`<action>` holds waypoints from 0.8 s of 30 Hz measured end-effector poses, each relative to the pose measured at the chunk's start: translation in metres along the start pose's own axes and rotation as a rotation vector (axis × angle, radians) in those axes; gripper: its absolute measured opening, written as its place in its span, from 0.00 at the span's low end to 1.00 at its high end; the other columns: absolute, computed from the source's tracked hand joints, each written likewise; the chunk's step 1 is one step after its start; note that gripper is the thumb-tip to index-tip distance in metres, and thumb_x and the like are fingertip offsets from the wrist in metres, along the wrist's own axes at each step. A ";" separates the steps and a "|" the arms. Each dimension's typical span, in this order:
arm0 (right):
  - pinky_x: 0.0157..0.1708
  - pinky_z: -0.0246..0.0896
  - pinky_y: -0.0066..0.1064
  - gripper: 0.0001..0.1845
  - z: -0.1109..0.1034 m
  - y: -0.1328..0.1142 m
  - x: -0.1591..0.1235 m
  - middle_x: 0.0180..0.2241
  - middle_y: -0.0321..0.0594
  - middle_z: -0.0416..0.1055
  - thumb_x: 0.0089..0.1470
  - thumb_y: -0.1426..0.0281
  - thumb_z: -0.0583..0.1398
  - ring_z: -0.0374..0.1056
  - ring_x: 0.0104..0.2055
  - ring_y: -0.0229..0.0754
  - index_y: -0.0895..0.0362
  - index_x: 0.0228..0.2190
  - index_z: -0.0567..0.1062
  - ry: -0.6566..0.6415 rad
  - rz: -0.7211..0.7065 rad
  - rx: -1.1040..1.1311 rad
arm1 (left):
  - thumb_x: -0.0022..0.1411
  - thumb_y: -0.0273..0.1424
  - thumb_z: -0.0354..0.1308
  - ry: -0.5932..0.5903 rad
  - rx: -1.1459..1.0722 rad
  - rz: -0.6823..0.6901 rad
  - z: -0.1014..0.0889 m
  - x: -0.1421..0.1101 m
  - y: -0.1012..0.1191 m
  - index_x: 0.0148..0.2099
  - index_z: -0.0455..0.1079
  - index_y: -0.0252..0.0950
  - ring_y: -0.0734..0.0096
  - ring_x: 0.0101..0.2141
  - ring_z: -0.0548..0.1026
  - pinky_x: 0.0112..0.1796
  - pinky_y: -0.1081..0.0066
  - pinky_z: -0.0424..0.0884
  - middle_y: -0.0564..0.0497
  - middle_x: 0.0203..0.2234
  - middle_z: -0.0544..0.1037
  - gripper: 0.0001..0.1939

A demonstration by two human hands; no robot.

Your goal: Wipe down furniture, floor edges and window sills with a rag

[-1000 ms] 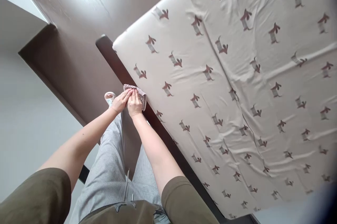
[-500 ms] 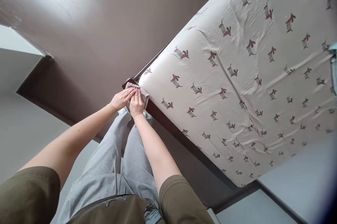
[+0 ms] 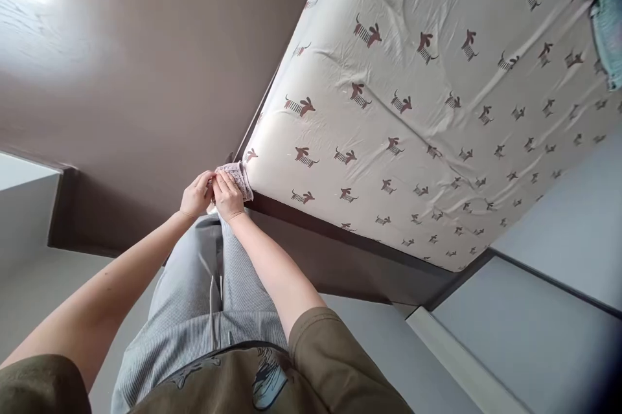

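A small pinkish-grey cloth (image 3: 237, 177) lies on the corner of the dark wooden bed frame (image 3: 335, 232), right against the mattress corner. My right hand (image 3: 226, 196) presses on the cloth with its fingers closed over it. Touching it from the left, my left hand (image 3: 195, 195) has its fingers curled onto the cloth's edge. The mattress (image 3: 413, 96) wears a pale sheet printed with small brown dachshunds.
A brown wall or headboard panel (image 3: 146, 77) fills the upper left. Grey floor (image 3: 544, 323) and a white skirting strip (image 3: 461, 362) lie at the lower right. A teal fabric item (image 3: 607, 19) rests on the mattress at the far right. My striped trousers (image 3: 204, 297) are below my hands.
My two hands slid the cloth along the frame edge to the mattress corner. The view swung, showing the bed's other side and the floor.
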State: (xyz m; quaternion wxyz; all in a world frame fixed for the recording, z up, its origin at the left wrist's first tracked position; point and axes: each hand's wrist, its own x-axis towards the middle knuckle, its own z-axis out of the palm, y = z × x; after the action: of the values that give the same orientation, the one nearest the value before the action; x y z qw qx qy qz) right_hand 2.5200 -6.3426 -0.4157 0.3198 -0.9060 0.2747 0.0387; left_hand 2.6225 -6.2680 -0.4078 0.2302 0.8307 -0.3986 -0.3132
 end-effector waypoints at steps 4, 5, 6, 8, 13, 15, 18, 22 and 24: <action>0.66 0.56 0.41 0.21 -0.005 -0.008 0.009 0.48 0.53 0.76 0.66 0.77 0.46 0.68 0.57 0.46 0.65 0.44 0.77 -0.048 -0.088 0.024 | 0.53 0.31 0.54 -0.273 -0.082 -0.048 -0.029 0.022 -0.017 0.43 0.69 0.37 0.62 0.38 0.80 0.44 0.63 0.76 0.44 0.41 0.80 0.14; 0.64 0.58 0.41 0.21 -0.005 -0.010 0.010 0.45 0.52 0.77 0.66 0.77 0.46 0.69 0.54 0.46 0.64 0.42 0.78 -0.070 -0.107 0.035 | 0.51 0.32 0.55 -0.355 -0.095 -0.050 -0.037 0.028 -0.022 0.42 0.68 0.38 0.62 0.37 0.80 0.44 0.63 0.76 0.45 0.39 0.80 0.13; 0.63 0.60 0.40 0.21 -0.005 -0.013 0.012 0.43 0.51 0.77 0.66 0.77 0.46 0.70 0.51 0.45 0.64 0.40 0.78 -0.088 -0.117 0.051 | 0.49 0.33 0.56 -0.441 -0.104 -0.046 -0.045 0.035 -0.026 0.40 0.68 0.38 0.62 0.37 0.80 0.44 0.62 0.76 0.46 0.38 0.80 0.13; 0.60 0.62 0.40 0.19 -0.003 -0.020 0.011 0.40 0.50 0.77 0.66 0.77 0.47 0.71 0.48 0.44 0.63 0.37 0.78 -0.099 -0.101 0.109 | 0.46 0.35 0.58 -0.623 -0.119 -0.026 -0.061 0.050 -0.030 0.38 0.68 0.38 0.60 0.37 0.80 0.44 0.61 0.76 0.47 0.36 0.81 0.14; 0.57 0.65 0.37 0.13 0.007 -0.041 -0.015 0.40 0.44 0.78 0.60 0.81 0.54 0.71 0.49 0.42 0.60 0.34 0.78 0.009 0.107 0.474 | 0.52 0.36 0.55 -0.747 -0.185 0.120 -0.079 0.082 -0.001 0.40 0.72 0.37 0.64 0.36 0.79 0.42 0.66 0.75 0.48 0.35 0.80 0.14; 0.53 0.67 0.35 0.16 0.010 -0.047 -0.036 0.38 0.41 0.78 0.58 0.83 0.52 0.72 0.46 0.40 0.59 0.34 0.78 0.074 0.235 0.665 | 0.56 0.37 0.55 -0.590 -0.124 0.226 -0.070 0.086 0.024 0.39 0.73 0.37 0.68 0.32 0.77 0.39 0.68 0.74 0.48 0.33 0.78 0.12; 0.46 0.69 0.30 0.16 0.008 -0.049 -0.071 0.34 0.37 0.78 0.58 0.81 0.52 0.74 0.39 0.35 0.56 0.33 0.79 0.221 0.513 1.120 | 0.60 0.37 0.56 -0.379 0.025 0.383 -0.045 0.083 0.057 0.38 0.76 0.37 0.69 0.30 0.74 0.37 0.67 0.73 0.48 0.33 0.75 0.11; 0.39 0.69 0.25 0.05 0.000 -0.040 -0.108 0.30 0.34 0.77 0.51 0.76 0.62 0.73 0.32 0.33 0.56 0.29 0.79 0.451 0.796 1.733 | 0.62 0.35 0.58 -0.249 0.196 0.539 -0.008 0.077 0.075 0.41 0.77 0.38 0.61 0.35 0.72 0.40 0.61 0.70 0.45 0.36 0.74 0.10; 0.36 0.70 0.25 0.04 -0.005 -0.035 -0.119 0.29 0.35 0.77 0.46 0.76 0.65 0.72 0.31 0.33 0.56 0.28 0.79 0.531 0.853 1.859 | 0.62 0.35 0.59 -0.242 0.261 0.572 0.004 0.077 0.074 0.42 0.78 0.40 0.59 0.36 0.71 0.41 0.57 0.67 0.43 0.38 0.74 0.09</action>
State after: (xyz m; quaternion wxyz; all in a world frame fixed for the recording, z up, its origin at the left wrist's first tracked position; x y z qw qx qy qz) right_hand 2.4365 -6.2667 -0.3632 0.7776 -0.1127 0.5531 -0.2771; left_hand 2.6189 -6.3728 -0.3896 0.1516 0.6643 -0.6769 -0.2784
